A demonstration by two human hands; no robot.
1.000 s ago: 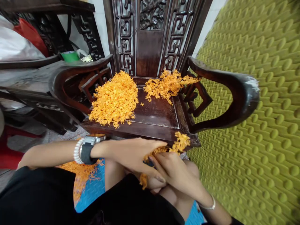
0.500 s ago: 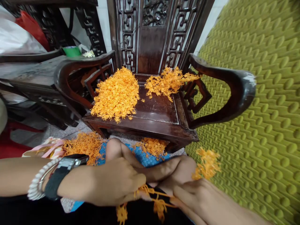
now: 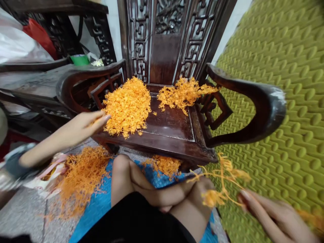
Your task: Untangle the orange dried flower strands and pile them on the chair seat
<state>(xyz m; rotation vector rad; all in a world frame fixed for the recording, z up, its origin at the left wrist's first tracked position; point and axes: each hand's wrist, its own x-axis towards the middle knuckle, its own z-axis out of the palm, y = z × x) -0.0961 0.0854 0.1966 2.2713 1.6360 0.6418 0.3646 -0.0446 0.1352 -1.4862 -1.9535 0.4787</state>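
My left hand (image 3: 91, 123) reaches the left edge of a heap of small frilly orange pieces (image 3: 128, 106) on the wooden chair seat. Its thumb and fingers are closed together; what they hold, if anything, is hidden. At the lower right, my right hand (image 3: 268, 209) pinches a branching orange strand (image 3: 222, 182) with frilly tufts along it. The strand hangs out to the left of the fingertips, over my knee and the green wall covering. More orange material, blurred, shows beside the right wrist.
A looser orange bunch (image 3: 181, 94) lies on the seat of the dark carved chair (image 3: 172, 130). Stringy orange piles (image 3: 83, 179) rest on the floor and a blue mat (image 3: 93, 212). Curved armrests (image 3: 268, 111) flank the seat. A green roll (image 3: 79, 60) stands at left.
My hands have parted. The left has moved up and left to the heap; the right has swung out to the right with the orange strand. My crossed legs are now uncovered.
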